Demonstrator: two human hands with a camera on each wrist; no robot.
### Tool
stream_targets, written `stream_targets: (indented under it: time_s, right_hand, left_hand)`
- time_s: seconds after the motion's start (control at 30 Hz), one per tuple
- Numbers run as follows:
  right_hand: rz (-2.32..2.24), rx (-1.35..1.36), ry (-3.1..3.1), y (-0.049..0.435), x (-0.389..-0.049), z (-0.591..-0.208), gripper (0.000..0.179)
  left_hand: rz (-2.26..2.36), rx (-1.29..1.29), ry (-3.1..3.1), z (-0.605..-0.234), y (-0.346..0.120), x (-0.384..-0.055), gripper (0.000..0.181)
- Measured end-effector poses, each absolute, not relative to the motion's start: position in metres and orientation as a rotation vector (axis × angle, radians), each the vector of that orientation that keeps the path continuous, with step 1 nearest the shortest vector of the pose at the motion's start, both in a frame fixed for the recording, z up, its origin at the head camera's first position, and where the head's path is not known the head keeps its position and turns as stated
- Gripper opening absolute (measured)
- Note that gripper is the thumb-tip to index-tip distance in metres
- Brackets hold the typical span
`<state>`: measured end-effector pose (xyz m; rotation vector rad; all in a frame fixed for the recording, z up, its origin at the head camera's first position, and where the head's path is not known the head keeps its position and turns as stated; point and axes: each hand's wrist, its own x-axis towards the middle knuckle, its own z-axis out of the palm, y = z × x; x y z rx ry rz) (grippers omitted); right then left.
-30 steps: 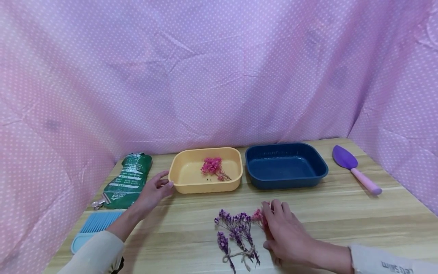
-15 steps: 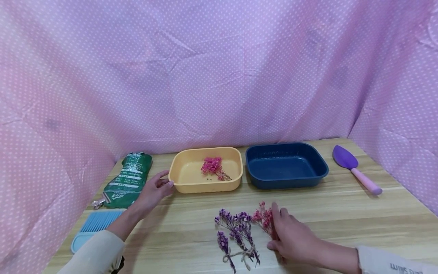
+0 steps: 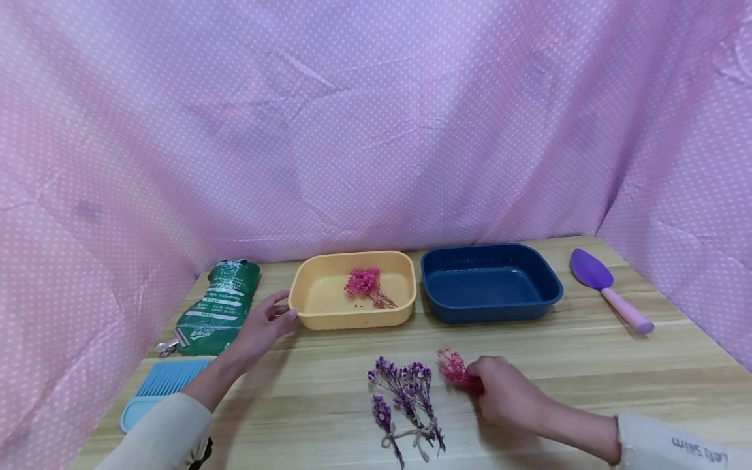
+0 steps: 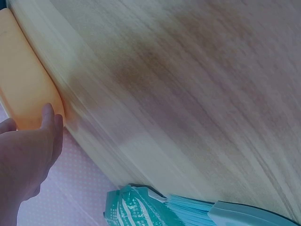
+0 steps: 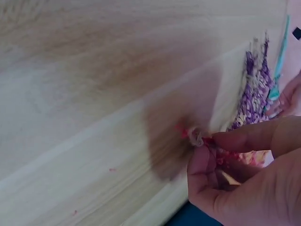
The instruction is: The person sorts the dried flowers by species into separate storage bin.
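- the purple flower bunch (image 3: 407, 399) lies flat on the wooden table (image 3: 587, 378), closest to the person, tied low down with a bit of string, blooms pointing away toward the trays
- the right hand (image 3: 508, 395) has its fingers curled round a small pink flower sprig (image 3: 455, 367), pinching it near the stem end; the sprig is just right of the purple bunch, low over the table, and its puffy top points left and away
- the sprig looks very light, dry and easy to crush, so the thin stem is the best place to hold it, not the tiny blooms; its long way runs from the fingers out to the blooms
- the left hand (image 3: 266, 326) is loose and open, holds nothing, and its fingertips touch the near left corner of the yellow tray (image 3: 305, 307)
- another pink sprig (image 3: 365, 286) already lies in the yellow tray
- a blue tray (image 3: 549, 287) sits just right of it, and a purple scoop (image 3: 605, 287) lies further right
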<state>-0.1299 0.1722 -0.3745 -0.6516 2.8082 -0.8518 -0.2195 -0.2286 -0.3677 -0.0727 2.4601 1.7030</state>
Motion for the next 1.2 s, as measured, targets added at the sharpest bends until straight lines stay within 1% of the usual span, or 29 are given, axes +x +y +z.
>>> stream_targets:
  time_s: [0.07,0.13,0.27,0.47,0.8,1.0,1.2]
  right_hand:
    - [-0.923,-0.712,2.759,0.174,-0.134,-0.373,0.031]
    - [-1.012,-0.699,2.681,0.176,-0.137,-0.37,0.03]
    - [-1.159,-0.565,2.511,0.176,-0.142,-0.362,0.021]
    - [-1.334,-0.381,2.293,0.174,-0.147,-0.35,0.015]
    - [-1.56,-0.4,2.104,0.16,-0.169,-0.317,0.026]
    - [-1.624,-0.398,2.099,0.143,-0.195,-0.304,0.028]
    - [-1.707,-0.37,2.062,0.119,-0.224,-0.297,0.026]
  left_hand:
    - [1.707,-0.066,2.461,-0.368,-0.228,-0.219,0.061]
    - [1.714,-0.062,2.458,-0.368,-0.228,-0.22,0.061]
    - [1.713,-0.071,2.454,-0.368,-0.228,-0.22,0.061]
    - [1.725,-0.065,2.451,-0.368,-0.228,-0.221,0.061]
    - [1.736,-0.053,2.451,-0.367,-0.226,-0.221,0.06]
    - [1.711,-0.066,2.457,-0.366,-0.226,-0.221,0.061]
    - [1.699,-0.079,2.455,-0.365,-0.225,-0.22,0.061]
